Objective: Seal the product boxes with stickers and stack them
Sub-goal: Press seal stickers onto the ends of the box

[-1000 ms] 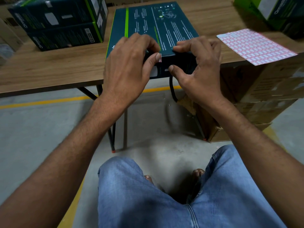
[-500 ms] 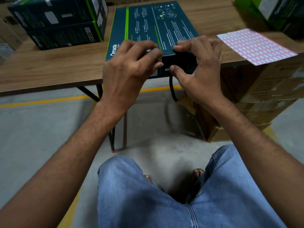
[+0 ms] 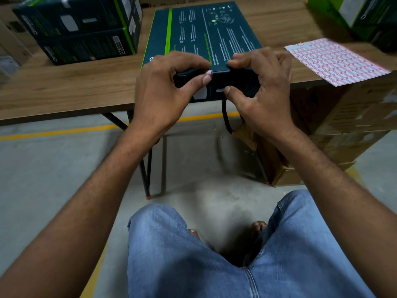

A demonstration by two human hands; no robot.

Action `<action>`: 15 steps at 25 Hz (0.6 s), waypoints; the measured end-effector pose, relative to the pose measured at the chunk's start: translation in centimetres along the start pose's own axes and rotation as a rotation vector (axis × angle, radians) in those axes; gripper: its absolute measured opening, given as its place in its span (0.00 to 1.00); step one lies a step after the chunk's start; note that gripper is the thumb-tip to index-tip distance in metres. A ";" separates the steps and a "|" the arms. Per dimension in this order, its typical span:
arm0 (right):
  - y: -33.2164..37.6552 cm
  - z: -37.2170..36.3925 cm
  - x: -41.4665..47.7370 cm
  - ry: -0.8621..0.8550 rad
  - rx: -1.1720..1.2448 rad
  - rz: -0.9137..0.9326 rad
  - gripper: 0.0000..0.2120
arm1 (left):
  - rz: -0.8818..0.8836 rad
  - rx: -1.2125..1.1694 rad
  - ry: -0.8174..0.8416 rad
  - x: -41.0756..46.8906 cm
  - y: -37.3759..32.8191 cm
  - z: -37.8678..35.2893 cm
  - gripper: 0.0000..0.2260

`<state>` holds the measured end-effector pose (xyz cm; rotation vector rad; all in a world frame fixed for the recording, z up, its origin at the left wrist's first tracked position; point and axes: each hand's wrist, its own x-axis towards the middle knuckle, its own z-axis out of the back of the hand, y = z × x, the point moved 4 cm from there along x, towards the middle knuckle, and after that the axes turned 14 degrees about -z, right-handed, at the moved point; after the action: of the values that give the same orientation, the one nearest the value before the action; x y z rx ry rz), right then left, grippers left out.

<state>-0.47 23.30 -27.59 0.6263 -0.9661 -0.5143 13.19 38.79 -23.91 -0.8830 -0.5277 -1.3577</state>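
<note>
**Sticker pressed over the box's near edge; stacking not yet done**

The product box lies flat on the desk, its near end overhanging the desk's near edge in front of the person. A small red-and-white sticker sits folded over the box's top near edge. The left hand has its fingers curled over the top and its thumb pressed on the sticker, so its grip is narrow and closed on the box end. The right hand does the same just beside it, fingers on top and thumb on the front face, a closed grip that steadies the box.

By the look of it, this box is midway through sealing: the sticker is placed and being rubbed down. Whether the far end has one cannot be told. The box is yet to be carried to the stack of two like boxes at the far left corner; their seals are not visible from here. Another box stands at the far right corner.

The boxes are printed card, dark teal with a bright green stripe and fine white text, flat and rectangular with crisp edges. The sticker sheet, a thin paper grid of small red-bordered labels, hangs partly over the right end of the near edge, with a few labels gone at its far corner. The desk top is matt wood grain on thin black metal legs.
</note>
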 end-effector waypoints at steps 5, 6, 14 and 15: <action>-0.2 -0.1 0.2 0.006 0.017 -0.005 0.16 | -0.107 0.178 -0.018 -0.6 -0.9 -0.5 0.10; -0.3 0.0 0.2 0.014 0.019 -0.003 0.16 | -0.115 0.202 0.027 -0.7 -1.0 -0.5 0.11; 0.2 0.8 0.3 0.025 -0.038 -0.001 0.13 | -0.083 0.340 0.182 -0.6 -0.3 1.7 0.23; 0.3 0.9 0.5 0.005 -0.074 0.013 0.13 | -0.068 0.341 0.163 -0.8 0.1 2.2 0.21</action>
<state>-0.97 23.00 -26.72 0.5546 -0.9415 -0.5342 13.46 41.01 -23.29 -0.4760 -0.6441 -1.3377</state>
